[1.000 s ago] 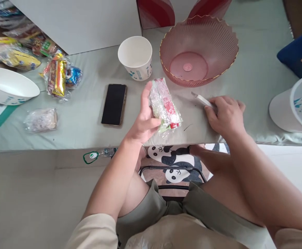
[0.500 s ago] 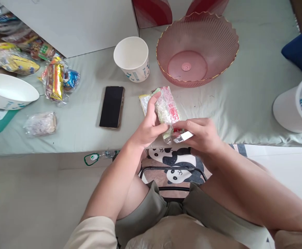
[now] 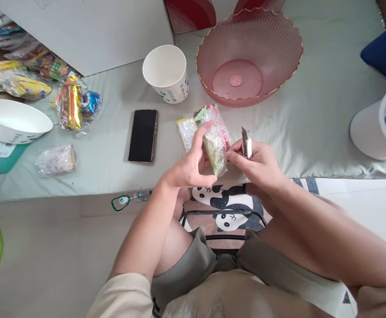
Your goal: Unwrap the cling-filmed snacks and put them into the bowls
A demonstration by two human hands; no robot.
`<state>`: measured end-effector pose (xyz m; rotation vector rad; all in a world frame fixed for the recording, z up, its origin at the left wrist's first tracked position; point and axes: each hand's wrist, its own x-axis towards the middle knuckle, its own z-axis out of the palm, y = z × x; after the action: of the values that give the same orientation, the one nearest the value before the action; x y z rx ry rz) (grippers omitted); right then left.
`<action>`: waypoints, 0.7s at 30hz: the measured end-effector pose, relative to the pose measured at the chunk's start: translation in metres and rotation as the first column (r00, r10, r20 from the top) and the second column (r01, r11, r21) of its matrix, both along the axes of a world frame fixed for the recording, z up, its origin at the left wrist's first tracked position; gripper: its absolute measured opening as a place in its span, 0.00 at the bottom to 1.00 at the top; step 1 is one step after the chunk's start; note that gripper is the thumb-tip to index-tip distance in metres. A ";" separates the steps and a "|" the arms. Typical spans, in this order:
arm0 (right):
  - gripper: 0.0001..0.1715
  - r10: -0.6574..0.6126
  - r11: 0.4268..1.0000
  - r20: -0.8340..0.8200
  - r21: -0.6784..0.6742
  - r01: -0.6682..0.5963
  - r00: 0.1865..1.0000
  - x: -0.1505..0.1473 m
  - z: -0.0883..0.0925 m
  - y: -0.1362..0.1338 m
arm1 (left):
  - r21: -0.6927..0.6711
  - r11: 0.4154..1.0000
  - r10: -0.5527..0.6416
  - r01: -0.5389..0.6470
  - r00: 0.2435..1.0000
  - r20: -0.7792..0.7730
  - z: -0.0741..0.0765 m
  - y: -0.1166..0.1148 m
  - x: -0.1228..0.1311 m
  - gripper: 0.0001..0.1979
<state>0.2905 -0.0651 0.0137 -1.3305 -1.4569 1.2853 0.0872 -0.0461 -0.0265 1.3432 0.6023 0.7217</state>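
Note:
Between my hands, at the front of the cloth-covered table, is a green and red snack bundle in clear plastic wrap (image 3: pixel 215 148). My left hand (image 3: pixel 193 161) curves around its left side, forefinger near the top and thumb by the bottom end. A flat yellow-edged packet (image 3: pixel 186 131) shows beyond that hand. My right hand (image 3: pixel 257 165) is closed on a small white box cutter (image 3: pixel 246 145), its dark blade pointing up and away from me. The thumb and forefinger of this hand meet the bundle's right edge. Some fingers are hidden behind the bundle.
A black phone (image 3: pixel 143 135) lies left of my hands. Behind stand a white paper cup (image 3: pixel 176 86) and a pink ribbed bowl (image 3: pixel 219 88). Snack packets (image 3: pixel 71 106), a tipped paper bowl (image 3: pixel 13 132) and a wrapped pack (image 3: pixel 56 160) are at left; a white bin (image 3: pixel 367 137) is at right.
The box cutter has swung from pointing left and low to upright in my right hand. My left thumb has moved down from the bundle's end, and the wrapped bundle has turned slightly.

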 end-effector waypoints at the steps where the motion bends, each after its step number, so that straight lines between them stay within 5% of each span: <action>1: 0.14 0.002 1.000 -0.008 -0.018 -0.002 1.000 0.000 0.000 0.001 | 0.018 1.000 -0.015 0.015 1.000 -0.022 0.000 0.000 -0.001 0.62; 6: 0.16 0.052 0.998 0.028 -0.046 -0.051 0.998 0.000 0.001 0.000 | 0.218 0.967 0.167 -0.129 0.972 -0.166 -0.004 -0.003 0.004 0.53; 14: 0.13 0.021 0.997 -0.095 -0.065 -0.028 0.995 -0.001 -0.004 0.000 | 0.456 0.801 0.500 -0.388 0.852 -0.154 -0.011 0.005 0.009 0.27; 21: 0.15 -0.057 0.951 -0.412 -0.301 -0.077 0.910 -0.003 -0.004 0.000 | 0.576 0.692 0.613 -0.435 0.775 -0.151 -0.013 0.009 0.002 0.33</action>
<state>0.2877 -0.0646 0.0098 -1.1435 -0.9917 1.7372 0.0889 -0.0370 -0.0392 1.8348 1.1730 1.2059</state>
